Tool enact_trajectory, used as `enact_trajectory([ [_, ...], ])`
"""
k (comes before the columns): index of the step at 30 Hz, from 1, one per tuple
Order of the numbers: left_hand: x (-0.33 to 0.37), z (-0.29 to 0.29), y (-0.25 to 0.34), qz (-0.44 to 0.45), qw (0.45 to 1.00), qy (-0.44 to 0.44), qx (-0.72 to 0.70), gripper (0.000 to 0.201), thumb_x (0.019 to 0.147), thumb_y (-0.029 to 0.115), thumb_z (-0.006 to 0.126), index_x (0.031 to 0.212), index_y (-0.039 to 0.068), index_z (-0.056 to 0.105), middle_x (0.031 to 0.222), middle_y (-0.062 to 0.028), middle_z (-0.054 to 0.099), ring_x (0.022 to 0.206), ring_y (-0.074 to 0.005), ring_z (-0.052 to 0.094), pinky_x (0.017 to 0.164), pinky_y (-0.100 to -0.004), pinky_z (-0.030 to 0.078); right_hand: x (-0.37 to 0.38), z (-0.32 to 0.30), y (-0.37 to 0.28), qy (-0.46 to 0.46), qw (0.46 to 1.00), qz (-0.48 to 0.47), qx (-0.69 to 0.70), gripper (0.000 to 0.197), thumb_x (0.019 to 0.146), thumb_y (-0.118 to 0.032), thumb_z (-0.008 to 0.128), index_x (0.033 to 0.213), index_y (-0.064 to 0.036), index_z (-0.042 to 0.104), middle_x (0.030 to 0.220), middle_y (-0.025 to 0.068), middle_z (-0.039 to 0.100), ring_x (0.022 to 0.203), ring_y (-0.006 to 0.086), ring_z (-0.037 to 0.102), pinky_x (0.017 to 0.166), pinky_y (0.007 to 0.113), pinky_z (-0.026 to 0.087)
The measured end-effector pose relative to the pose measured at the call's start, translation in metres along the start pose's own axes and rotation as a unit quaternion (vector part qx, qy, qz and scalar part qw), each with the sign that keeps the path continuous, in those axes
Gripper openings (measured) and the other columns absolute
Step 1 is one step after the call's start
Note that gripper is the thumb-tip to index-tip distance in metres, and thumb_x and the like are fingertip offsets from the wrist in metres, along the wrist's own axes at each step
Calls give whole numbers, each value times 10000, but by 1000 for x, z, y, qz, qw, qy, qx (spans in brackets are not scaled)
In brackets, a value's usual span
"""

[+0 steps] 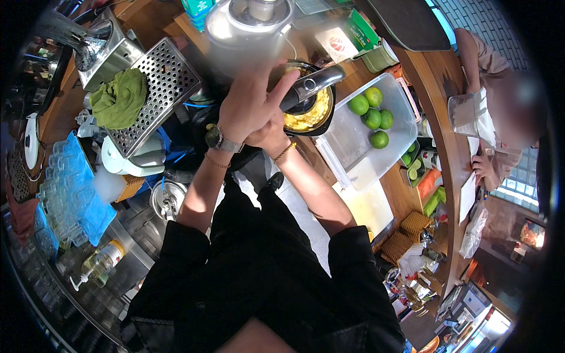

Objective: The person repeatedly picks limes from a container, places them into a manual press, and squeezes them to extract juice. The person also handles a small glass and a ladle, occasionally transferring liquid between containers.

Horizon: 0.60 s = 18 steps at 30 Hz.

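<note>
My left hand (247, 109), with a watch on its wrist, is stretched out over the worktop. Its thumb points up and to the right, and its fingers look extended and partly blurred. Under it lies my right hand (273, 132), a beaded bracelet at the wrist; the left hand covers most of its fingers. Just right of both hands is a round black bowl-shaped device (321, 115) with wet yellow pulp inside. A thick dark handle with a metal end (321, 79) crosses over this bowl, next to my left thumb. Whether a hand touches the handle is unclear.
A clear plastic bin (347, 144) holds several green limes (372, 109); cut limes (414, 170) sit beyond it. A cutting board (371, 206) lies nearer. At left are a perforated metal tray (162, 88), green cloth (119, 99) and glasses (65, 176). Another person (488, 106) stands across the counter.
</note>
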<state>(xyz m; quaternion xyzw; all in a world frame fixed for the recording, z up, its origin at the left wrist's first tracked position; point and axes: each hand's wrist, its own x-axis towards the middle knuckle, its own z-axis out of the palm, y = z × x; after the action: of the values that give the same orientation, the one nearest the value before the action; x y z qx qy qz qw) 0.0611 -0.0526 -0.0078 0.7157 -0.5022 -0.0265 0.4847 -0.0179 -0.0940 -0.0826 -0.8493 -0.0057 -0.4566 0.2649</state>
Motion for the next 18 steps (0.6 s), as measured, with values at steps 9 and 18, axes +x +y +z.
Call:
enact_trajectory([
  [9,-2,-35,-15,-36,879,275,-388,375,1040,257,376,1207,7,602,1180,-91,616,1090,-172,577,952,-319,454,70,-44,-29,8,987,-22,-157,287,777,-150,710,577,-110,509,644,68,567,601,249,553,579,381,437],
  [18,-6,66,-16,185,982,2,22,331,902,306,646,1132,70,660,1235,-116,612,1163,-289,564,1010,-399,440,169,-176,51,98,953,267,102,456,978,-329,591,610,-60,578,631,-16,590,605,57,506,587,224,379],
])
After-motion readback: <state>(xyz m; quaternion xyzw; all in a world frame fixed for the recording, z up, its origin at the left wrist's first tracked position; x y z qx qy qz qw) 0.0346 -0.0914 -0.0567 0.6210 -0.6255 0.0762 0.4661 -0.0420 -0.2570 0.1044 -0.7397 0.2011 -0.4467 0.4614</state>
